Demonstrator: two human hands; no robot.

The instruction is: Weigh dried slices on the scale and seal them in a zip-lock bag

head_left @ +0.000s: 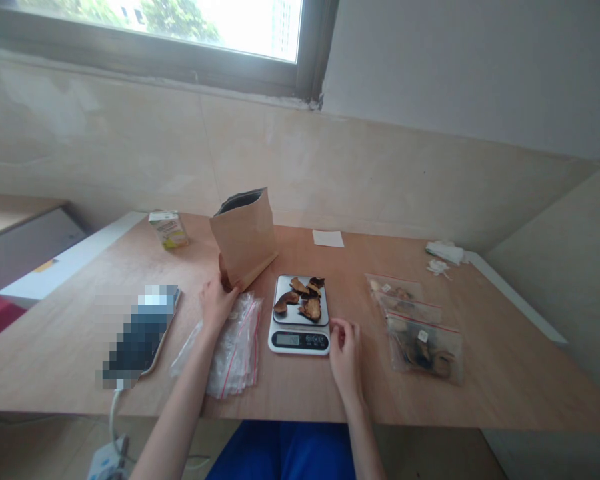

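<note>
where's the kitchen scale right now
In the head view, the kitchen scale sits near the middle of the table, between the clear bags on its left and the right hand.

One view, head-worn. Looks forward and down from above the blue-clad legs (285,453), which show at the bottom edge. Near range: left hand (217,304) and right hand (345,350) sit in the lower middle, scale (295,341) between them. Wide take: nearly full width of counter (510,353), wall (380,177) behind it, window (220,27) cut off by the top edge. Sill line slopes down rightward.
</note>
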